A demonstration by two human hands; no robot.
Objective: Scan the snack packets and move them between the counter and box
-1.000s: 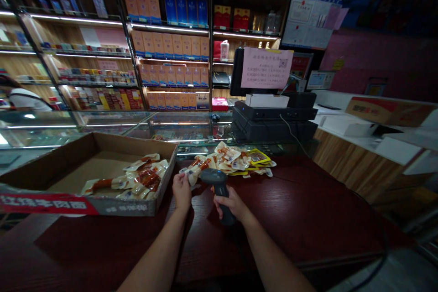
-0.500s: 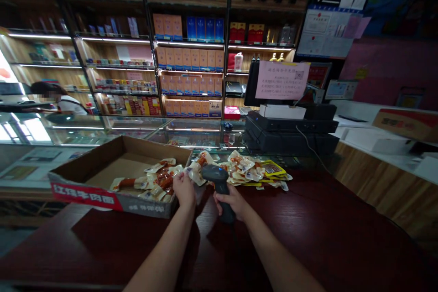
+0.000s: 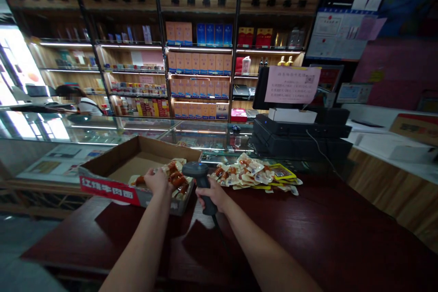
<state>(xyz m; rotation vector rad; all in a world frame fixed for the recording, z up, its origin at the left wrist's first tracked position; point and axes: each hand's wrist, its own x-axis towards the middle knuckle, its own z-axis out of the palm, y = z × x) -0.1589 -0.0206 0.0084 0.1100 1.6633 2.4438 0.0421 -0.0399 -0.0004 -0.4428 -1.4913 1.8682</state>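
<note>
1. Gripping dark scanner (image 3: 195,169), R hand (image 3: 212,194) had fingers wrapped round its handle.
2. L hand (image 3: 159,181) was at open carton (image 3: 109,189), by reddish-brown pkts (image 3: 178,180) inside; couldn't tell how far its fingers were open or if they held any.
3. Pkt pile (image 3: 251,172) sat on bench (image 3: 290,228), R of carton.

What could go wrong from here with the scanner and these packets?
The scanner in the right hand appears close to the box and might bump it.

Its cord hangs between the forearms and could snag on one.

The packets in the pile beside the box overlap loosely, so a nudge might make some slide.
</note>
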